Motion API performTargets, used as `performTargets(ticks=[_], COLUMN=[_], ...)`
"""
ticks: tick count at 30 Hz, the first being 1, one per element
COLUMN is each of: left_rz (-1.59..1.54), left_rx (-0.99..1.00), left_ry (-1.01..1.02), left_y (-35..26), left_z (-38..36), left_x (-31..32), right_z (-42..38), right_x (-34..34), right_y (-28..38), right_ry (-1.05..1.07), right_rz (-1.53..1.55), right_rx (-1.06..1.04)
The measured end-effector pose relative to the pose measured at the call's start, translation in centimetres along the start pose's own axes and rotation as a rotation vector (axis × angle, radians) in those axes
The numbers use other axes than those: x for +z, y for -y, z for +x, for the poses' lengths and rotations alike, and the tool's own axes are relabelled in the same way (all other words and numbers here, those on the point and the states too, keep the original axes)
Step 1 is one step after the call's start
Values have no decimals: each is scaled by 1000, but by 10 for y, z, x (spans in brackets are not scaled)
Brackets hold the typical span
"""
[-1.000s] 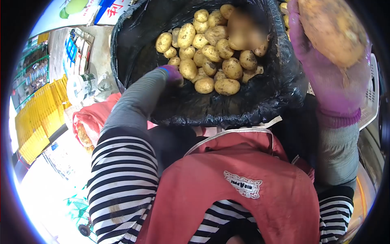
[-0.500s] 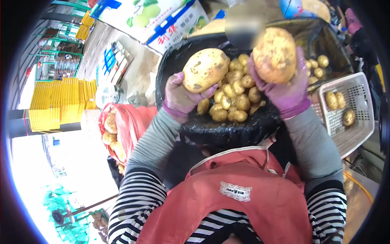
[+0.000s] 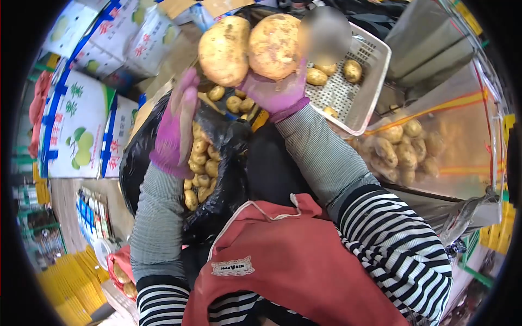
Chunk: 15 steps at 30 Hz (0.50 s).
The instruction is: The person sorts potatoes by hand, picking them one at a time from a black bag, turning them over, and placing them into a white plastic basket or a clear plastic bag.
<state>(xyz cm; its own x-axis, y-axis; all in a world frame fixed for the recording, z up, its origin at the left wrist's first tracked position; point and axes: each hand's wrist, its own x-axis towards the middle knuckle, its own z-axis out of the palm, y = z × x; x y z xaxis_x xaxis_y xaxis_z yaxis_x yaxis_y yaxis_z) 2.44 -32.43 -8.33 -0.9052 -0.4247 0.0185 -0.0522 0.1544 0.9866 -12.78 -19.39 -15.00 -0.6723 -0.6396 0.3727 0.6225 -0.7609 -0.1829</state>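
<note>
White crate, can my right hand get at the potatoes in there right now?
Probably: the right hand is close to the white crate, and the small potatoes look uncovered. But that hand supports a large potato, which would likely need setting down first.

Purple gloves, grey oversleeves, striped sleeves and red apron are worn.

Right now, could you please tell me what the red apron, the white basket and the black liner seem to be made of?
The red apron looks like matt woven cloth, given its soft folds; the fibre is unclear. The white basket appears to be rigid moulded plastic, with regular perforations. The black liner seems thin, glossy plastic film, crinkled with bright highlights.
</note>
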Motion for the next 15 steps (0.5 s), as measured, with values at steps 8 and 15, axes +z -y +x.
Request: performTargets(ticks=[8,15], left_rz=[-162,73], left_rx=[-453,-519], left_ry=[-244,-448], left_y=[135,266], left_z=[-77,-198], left_x=[-114,-269], right_z=[-54,-87], right_x=[-167,-214], right_y=[123,156], right_ry=[-423,-986], right_rz=[-133,-186], right_rx=[-117,8])
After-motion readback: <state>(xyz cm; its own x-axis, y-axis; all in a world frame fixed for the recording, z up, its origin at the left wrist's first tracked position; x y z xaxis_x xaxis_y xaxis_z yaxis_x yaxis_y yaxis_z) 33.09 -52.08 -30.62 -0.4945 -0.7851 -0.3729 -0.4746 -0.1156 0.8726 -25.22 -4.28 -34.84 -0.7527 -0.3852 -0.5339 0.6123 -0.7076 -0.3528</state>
